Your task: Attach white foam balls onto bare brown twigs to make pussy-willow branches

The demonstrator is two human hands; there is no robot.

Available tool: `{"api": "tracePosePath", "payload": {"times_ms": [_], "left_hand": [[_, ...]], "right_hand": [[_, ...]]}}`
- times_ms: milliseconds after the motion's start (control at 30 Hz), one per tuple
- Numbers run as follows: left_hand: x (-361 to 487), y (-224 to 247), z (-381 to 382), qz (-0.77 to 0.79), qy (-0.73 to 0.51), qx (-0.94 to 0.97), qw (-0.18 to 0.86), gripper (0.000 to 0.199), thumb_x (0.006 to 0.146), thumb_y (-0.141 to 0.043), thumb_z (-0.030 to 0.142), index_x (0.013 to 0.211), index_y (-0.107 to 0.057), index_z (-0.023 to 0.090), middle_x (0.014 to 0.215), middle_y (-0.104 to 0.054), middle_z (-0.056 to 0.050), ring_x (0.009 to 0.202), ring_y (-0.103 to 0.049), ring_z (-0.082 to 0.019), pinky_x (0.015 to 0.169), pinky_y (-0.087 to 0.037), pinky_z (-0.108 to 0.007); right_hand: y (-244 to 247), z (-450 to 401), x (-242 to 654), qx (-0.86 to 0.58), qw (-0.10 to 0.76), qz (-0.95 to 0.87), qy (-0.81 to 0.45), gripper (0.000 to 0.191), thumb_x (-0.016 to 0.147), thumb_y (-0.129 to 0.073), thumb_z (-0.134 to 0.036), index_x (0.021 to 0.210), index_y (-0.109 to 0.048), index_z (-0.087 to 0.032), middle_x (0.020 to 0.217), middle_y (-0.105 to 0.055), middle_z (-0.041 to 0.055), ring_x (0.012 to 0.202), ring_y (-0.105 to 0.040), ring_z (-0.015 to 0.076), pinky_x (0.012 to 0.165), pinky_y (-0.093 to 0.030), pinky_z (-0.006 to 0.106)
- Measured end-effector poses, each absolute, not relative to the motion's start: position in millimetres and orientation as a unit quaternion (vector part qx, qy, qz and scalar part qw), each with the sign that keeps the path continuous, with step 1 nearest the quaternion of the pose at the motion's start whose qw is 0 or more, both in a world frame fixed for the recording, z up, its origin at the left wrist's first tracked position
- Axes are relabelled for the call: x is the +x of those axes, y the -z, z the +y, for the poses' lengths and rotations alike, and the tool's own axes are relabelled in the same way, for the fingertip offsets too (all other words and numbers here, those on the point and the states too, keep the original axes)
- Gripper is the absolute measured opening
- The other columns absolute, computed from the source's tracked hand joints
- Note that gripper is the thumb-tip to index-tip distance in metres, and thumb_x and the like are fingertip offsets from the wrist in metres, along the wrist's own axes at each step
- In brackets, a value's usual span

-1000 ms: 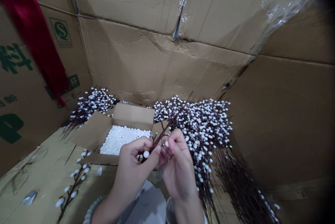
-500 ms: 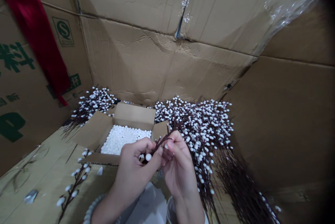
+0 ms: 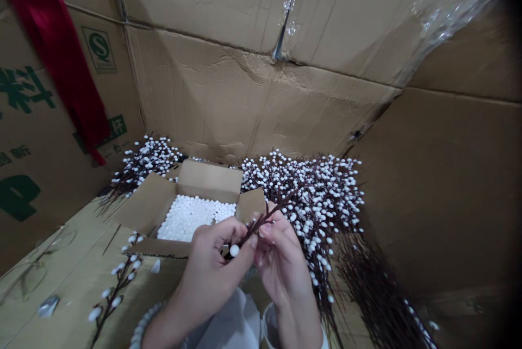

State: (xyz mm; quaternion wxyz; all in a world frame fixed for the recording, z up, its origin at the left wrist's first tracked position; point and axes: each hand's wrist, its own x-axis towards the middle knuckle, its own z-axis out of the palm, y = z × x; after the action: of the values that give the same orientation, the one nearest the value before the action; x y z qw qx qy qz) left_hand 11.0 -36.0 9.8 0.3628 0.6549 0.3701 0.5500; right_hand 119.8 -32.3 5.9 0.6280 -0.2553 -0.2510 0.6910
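While the left hand point(image 3: 214, 265) and right hand point(image 3: 281, 267) pinch a white-beaded artificial twig point(image 3: 261, 219) between clamped fingers point(image 3: 264, 234), an open carton point(image 3: 210, 180) of white beads point(image 3: 196, 218) sits near.

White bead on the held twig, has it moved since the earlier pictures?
Yes, the white bead has shifted down and right against the open carton.

This looks like a small craft workshop or packing corner: big flattened cardboard sheets point(image 3: 261, 99) printed with green lettering point(image 3: 24, 88) line the space, holding heaps of artificial berry branches point(image 3: 314, 202) and an open carton point(image 3: 207, 180) of white foam balls point(image 3: 191, 218).
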Motion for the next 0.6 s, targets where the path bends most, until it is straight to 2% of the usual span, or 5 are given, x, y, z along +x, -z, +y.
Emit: {"api": "tracePosePath", "payload": {"times_ms": [167, 600], "left_hand": [[8.8, -9.1, -36.6, 0.352, -0.542, 0.659, 0.384, 0.028, 0.083, -0.054, 0.014, 0.056, -0.049, 0.019, 0.048, -0.053, 0.007, 0.045, -0.045, -0.007, 0.044, -0.034, -0.015], [7.8, -8.7, -35.7, 0.348, -0.534, 0.66, 0.398, 0.029, 0.085, -0.054, 0.016, 0.056, -0.049, 0.019, 0.049, -0.052, 0.005, 0.046, -0.046, -0.007, 0.045, -0.035, -0.016]], "right_hand": [[-5.7, -31.5, 120.7, -0.247, 0.619, -0.272, -0.694, 0.029, 0.057, -0.086, -0.024, 0.063, -0.058, -0.017, 0.052, -0.061, -0.0054, 0.037, -0.05, 0.0041, 0.032, -0.042, 0.009], [-4.5, -34.2, 121.0, -0.237, 0.611, -0.282, -0.7, 0.028, 0.061, -0.086, -0.026, 0.065, -0.059, -0.018, 0.053, -0.059, -0.0054, 0.038, -0.048, 0.0036, 0.034, -0.041, 0.009]]}}
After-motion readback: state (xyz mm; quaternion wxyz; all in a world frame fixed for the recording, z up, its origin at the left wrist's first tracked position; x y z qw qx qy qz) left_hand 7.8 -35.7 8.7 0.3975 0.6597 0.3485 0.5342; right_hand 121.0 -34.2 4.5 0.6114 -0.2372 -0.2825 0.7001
